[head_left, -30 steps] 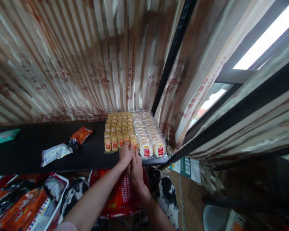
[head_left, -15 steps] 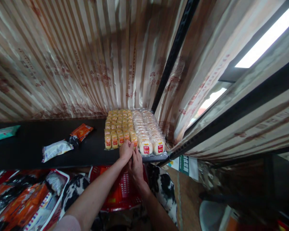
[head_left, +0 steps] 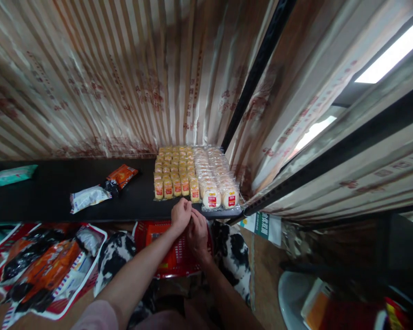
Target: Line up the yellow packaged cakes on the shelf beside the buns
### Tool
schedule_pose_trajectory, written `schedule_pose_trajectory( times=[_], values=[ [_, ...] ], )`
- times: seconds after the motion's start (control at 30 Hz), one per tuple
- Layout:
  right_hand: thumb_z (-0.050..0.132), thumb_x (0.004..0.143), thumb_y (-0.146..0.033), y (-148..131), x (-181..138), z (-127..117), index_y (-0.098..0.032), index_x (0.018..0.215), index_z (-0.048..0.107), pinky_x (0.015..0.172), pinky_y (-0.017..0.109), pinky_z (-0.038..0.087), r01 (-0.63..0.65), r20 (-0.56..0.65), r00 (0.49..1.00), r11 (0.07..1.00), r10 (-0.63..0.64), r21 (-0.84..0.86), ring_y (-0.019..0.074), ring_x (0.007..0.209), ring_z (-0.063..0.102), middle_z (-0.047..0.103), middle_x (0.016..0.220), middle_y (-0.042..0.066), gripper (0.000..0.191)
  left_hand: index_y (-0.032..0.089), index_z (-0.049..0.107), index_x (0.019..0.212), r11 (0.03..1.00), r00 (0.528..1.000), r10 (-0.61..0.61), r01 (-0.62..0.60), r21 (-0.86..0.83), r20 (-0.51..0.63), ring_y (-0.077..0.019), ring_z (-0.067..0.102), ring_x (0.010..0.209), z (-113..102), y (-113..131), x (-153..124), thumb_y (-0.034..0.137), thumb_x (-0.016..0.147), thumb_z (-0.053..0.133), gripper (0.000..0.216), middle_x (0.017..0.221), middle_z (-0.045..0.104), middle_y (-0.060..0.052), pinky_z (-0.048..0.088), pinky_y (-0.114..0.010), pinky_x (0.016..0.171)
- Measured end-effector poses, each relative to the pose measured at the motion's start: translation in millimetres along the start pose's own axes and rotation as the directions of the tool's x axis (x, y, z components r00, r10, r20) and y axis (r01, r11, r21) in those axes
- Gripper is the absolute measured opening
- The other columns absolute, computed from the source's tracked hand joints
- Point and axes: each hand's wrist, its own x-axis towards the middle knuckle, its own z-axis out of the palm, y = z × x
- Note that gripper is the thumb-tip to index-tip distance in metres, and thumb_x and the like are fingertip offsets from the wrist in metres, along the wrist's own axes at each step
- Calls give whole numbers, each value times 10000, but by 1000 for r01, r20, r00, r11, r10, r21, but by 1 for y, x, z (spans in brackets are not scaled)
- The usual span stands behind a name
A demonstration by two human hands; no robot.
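My left hand (head_left: 181, 215) and my right hand (head_left: 197, 231) meet at the front edge of the black shelf (head_left: 131, 208), fingertips touching. Both look closed, with the fingers bent and pressed together; anything between them is too small or hidden to make out. Just beyond my fingers stand rows of yellow snack cakes in clear wrappers with red labels (head_left: 177, 185). The front cake of the right-hand yellow row (head_left: 194, 189) sits apart from my fingertips. To its right are two rows of round, pale wrapped cakes (head_left: 211, 199), packed on edge.
On the shelf's left lie an orange packet (head_left: 122, 175), a white packet (head_left: 90, 198) and a green packet (head_left: 13, 175). A red basket (head_left: 184, 266) is between my knees; another basket (head_left: 51, 316) holds orange and black packets. A black post (head_left: 251, 87) rises at the right.
Both hands have drawn back from the front yellow cake toward the shelf's edge, staying together. The camera view has shifted slightly, and the rows look the same.
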Motion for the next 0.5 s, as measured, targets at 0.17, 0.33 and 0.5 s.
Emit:
schedule_pose_trajectory(
  times=[0.17, 0.33, 0.5],
  values=[
    [430, 824, -205, -6, -27, 7, -178, 1131, 542, 844, 368, 488, -141, 7, 990, 984, 141, 105, 203, 992, 544, 573, 1047, 118, 328, 214, 522, 724, 989, 989, 145, -145, 33, -2, -124, 570, 751, 3, -16, -32, 298, 900, 371, 247, 759, 608, -6, 405, -215, 733],
    [460, 752, -263, 10, -64, 22, -148, 908, 607, 795, 378, 492, -467, 77, 884, 880, 462, 81, 221, 851, 584, 622, 893, 120, 243, 194, 578, 865, 987, 969, 61, -94, 127, 237, -156, 588, 875, 17, -51, -63, 218, 889, 350, 230, 913, 642, -59, 409, -246, 815],
    [487, 659, -174, 28, -86, 31, -112, 789, 655, 652, 300, 513, -804, 333, 529, 586, 781, -98, 209, 703, 642, 684, 755, 111, 221, 158, 632, 891, 971, 804, -211, 108, 213, 556, -227, 609, 928, 29, -97, -82, 130, 827, 403, 239, 984, 669, -124, 419, -324, 830]
  ],
)
